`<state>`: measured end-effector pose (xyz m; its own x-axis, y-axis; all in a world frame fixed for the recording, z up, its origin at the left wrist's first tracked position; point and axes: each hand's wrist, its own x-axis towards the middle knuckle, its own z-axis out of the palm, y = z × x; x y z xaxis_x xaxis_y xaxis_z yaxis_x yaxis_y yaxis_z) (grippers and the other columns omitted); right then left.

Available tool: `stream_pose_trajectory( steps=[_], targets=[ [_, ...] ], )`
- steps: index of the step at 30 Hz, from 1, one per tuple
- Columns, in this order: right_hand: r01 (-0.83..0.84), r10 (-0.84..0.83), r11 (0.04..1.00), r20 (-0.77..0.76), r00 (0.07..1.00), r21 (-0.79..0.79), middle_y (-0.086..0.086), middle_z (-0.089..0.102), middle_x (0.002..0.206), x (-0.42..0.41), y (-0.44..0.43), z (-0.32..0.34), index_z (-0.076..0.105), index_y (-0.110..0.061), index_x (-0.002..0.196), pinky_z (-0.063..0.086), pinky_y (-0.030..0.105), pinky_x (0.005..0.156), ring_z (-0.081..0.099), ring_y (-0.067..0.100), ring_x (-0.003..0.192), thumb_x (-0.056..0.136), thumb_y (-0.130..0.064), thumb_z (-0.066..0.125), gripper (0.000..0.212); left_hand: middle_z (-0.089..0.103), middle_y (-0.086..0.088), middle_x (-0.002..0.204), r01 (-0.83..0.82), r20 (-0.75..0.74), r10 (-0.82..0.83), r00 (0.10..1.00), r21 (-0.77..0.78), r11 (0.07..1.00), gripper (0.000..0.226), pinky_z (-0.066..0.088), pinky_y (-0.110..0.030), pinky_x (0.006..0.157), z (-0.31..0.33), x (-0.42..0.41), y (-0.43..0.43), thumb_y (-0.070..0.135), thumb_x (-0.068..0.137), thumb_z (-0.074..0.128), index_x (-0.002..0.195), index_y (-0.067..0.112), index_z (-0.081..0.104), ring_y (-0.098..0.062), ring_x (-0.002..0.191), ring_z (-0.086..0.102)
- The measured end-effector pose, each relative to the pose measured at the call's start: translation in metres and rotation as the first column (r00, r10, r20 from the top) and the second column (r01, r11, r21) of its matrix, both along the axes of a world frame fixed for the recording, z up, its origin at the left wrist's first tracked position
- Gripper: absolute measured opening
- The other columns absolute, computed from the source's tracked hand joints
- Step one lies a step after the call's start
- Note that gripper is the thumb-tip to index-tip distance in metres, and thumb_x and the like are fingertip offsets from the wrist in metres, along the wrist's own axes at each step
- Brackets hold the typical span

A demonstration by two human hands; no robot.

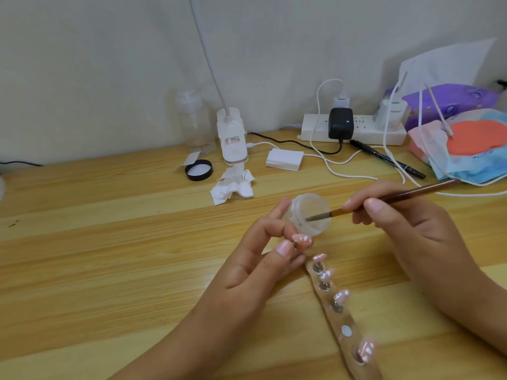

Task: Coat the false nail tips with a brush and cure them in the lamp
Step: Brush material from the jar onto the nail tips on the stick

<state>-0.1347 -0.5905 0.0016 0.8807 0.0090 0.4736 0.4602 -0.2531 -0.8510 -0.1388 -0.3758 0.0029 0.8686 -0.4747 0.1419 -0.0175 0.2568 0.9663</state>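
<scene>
A pink false nail tip (301, 240), mounted on a small metal pin, is pinched between the thumb and fingers of the left hand (263, 261), so that hand's grip is closed on the pin. It is held just in front of a small clear jar (315, 229), which is tilted with its mouth toward the right; the left index finger lies against the jar's left side. The bristles of a brush (384, 200) are dipped into the jar's mouth, and the brown handle is held in the closed grip of the right hand (406, 223), between thumb and fingertips. Just below the held tip, a clear holder strip (336, 320) is laid on the wooden desk (109, 242); four more pink tips are stood on it, and a white disc (346, 331) is seen between the last two. Farther back, a crumpled tissue (233, 185), a black lid (199, 170), a white lamp base (231, 138) and a power strip (354, 130) are set near the wall.
</scene>
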Motion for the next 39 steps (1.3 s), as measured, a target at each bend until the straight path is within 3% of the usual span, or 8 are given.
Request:
stream_pose_trajectory(
  steps=[2,12,16,19,23,29,34,39],
  targets=[
    [0.029,-0.032,0.997,0.038,0.999,0.073,-0.006,0.066,0.085,0.001,-0.001,0.002,0.066,-0.016,0.089,0.044,0.012,0.074,0.059,0.006,0.08,0.092,-0.021,0.05,0.017,0.044,0.023,0.144,-0.029,-0.016,0.029,0.999,-0.005,1.0,0.015,0.045,-0.025,0.102,0.0,0.001,0.0,0.039,0.086,0.054,0.091,0.028,0.064,-0.02,0.133,0.047],
    [0.112,-0.114,0.95,-0.009,0.993,0.293,-0.009,0.062,0.079,0.012,-0.014,-0.002,0.069,-0.03,0.077,0.043,0.015,0.067,0.052,0.008,0.073,0.084,-0.027,0.047,0.024,0.043,0.019,0.144,-0.13,-0.033,0.131,0.991,0.019,0.991,0.017,0.052,-0.025,0.091,-0.007,0.007,0.002,0.045,0.084,0.055,0.091,0.032,0.064,-0.021,0.114,0.064],
    [0.104,-0.089,0.909,-0.057,0.994,0.403,-0.01,0.064,0.075,0.015,-0.016,-0.001,0.072,-0.031,0.076,0.047,0.016,0.064,0.056,0.007,0.068,0.086,-0.028,0.051,0.024,0.06,0.019,0.111,-0.298,0.079,0.29,0.954,0.131,0.945,0.018,0.047,-0.027,0.071,-0.008,0.011,0.006,0.051,0.077,0.055,0.088,0.041,0.066,-0.005,0.08,0.056],
    [0.103,-0.06,0.894,-0.11,0.992,0.436,-0.006,0.064,0.068,0.015,-0.014,-0.001,0.074,-0.026,0.079,0.05,0.017,0.063,0.058,0.007,0.064,0.094,-0.027,0.051,0.028,0.063,0.019,0.087,-0.312,0.0,0.313,0.95,0.093,0.946,0.02,0.041,-0.015,0.058,-0.008,0.014,0.008,0.047,0.072,0.063,0.087,0.036,0.07,-0.001,0.061,0.045],
    [0.068,0.017,0.887,-0.18,0.984,0.456,-0.003,0.063,0.064,0.013,-0.012,0.001,0.075,-0.024,0.082,0.052,0.018,0.061,0.059,0.009,0.061,0.098,-0.037,0.055,0.028,0.072,0.01,0.087,-0.312,0.003,0.313,0.95,0.092,0.946,0.025,0.042,-0.011,0.055,-0.007,0.012,0.01,0.044,0.068,0.07,0.086,0.028,0.075,0.001,0.064,0.054],
    [0.051,0.068,0.862,-0.214,0.975,0.504,-0.002,0.063,0.059,0.012,-0.008,0.006,0.075,-0.025,0.076,0.051,0.017,0.057,0.059,0.008,0.056,0.079,-0.049,0.062,0.027,0.074,0.003,0.083,-0.266,0.054,0.261,0.964,0.148,0.953,0.022,0.048,-0.009,0.066,-0.004,0.006,0.01,0.043,0.068,0.071,0.086,0.03,0.074,-0.001,0.08,0.066],
    [0.03,0.107,0.858,-0.235,0.966,0.513,-0.001,0.064,0.061,0.012,-0.008,0.005,0.076,-0.023,0.078,0.052,0.018,0.059,0.062,0.009,0.058,0.089,-0.042,0.064,0.025,0.071,0.009,0.085,-0.222,0.025,0.221,0.975,0.159,0.962,0.016,0.047,-0.01,0.069,-0.004,0.008,0.01,0.039,0.066,0.073,0.078,0.03,0.07,-0.001,0.082,0.062],
    [-0.035,0.168,0.854,-0.211,0.963,0.519,0.001,0.066,0.067,0.013,-0.009,0.004,0.076,-0.021,0.081,0.053,0.02,0.061,0.063,0.011,0.065,0.091,-0.025,0.048,0.03,0.069,0.012,0.081,-0.196,0.035,0.193,0.981,0.149,0.969,0.014,0.046,-0.011,0.067,0.0,0.007,0.009,0.04,0.069,0.072,0.08,0.031,0.07,0.0,0.074,0.059]
  ],
)
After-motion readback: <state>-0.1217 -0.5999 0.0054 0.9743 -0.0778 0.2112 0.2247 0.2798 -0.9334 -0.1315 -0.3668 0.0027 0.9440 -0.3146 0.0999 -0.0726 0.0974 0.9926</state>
